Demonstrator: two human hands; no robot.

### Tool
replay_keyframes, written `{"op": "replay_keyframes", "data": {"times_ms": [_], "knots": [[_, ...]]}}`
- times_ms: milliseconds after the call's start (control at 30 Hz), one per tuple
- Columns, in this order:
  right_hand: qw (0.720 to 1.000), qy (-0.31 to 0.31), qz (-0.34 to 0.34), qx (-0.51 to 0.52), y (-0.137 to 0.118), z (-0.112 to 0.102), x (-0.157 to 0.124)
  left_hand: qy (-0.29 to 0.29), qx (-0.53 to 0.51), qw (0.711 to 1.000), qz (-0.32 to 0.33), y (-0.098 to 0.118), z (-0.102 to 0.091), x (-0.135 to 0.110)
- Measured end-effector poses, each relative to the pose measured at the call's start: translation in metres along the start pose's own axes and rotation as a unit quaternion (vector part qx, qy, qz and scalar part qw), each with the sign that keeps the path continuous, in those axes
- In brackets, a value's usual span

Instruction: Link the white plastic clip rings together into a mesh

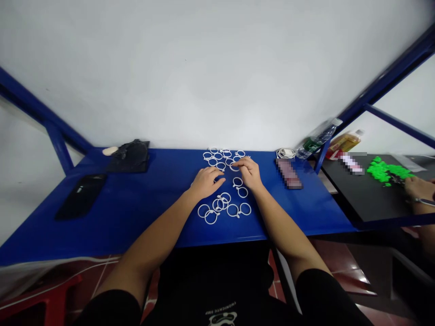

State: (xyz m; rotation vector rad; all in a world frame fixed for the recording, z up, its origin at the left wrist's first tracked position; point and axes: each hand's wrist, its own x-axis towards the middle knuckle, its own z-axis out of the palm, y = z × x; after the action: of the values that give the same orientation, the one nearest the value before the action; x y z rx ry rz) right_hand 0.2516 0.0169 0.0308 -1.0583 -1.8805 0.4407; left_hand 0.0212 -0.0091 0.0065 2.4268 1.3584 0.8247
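Several white plastic rings lie on a blue table (142, 199) in two groups: a far cluster (220, 156) near the wall and a nearer cluster (224, 208) between my forearms. My left hand (205, 181) rests palm down on the table with its fingers loosely stretched, holding nothing I can see. My right hand (249, 172) has its fingertips pinched on one white ring (234, 166) at the edge of the far cluster.
A black phone (81, 195) and a dark pouch (131, 156) lie at the left. At the right are a coiled white cable (286, 153), a blurred flat object (288, 173) and bottles (317, 140). On the neighbouring black table, another person's hand (416, 188) is beside green pieces (385, 171).
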Motion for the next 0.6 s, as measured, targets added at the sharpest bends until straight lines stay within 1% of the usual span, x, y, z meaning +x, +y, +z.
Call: {"op": "replay_keyframes", "data": {"times_ms": [167, 500, 600], "knots": [[1.0, 0.022, 0.014, 0.014, 0.011, -0.007, 0.004, -0.005, -0.003, 1.0, -0.002, -0.005, 0.002, 0.0], [0.999, -0.009, 0.035, 0.03, 0.017, -0.005, 0.004, -0.004, -0.017, 1.0, 0.003, -0.008, 0.006, 0.0], [0.998, -0.005, 0.033, 0.044, 0.023, -0.005, 0.004, -0.004, -0.023, 1.0, 0.004, -0.008, 0.005, 0.0]]}}
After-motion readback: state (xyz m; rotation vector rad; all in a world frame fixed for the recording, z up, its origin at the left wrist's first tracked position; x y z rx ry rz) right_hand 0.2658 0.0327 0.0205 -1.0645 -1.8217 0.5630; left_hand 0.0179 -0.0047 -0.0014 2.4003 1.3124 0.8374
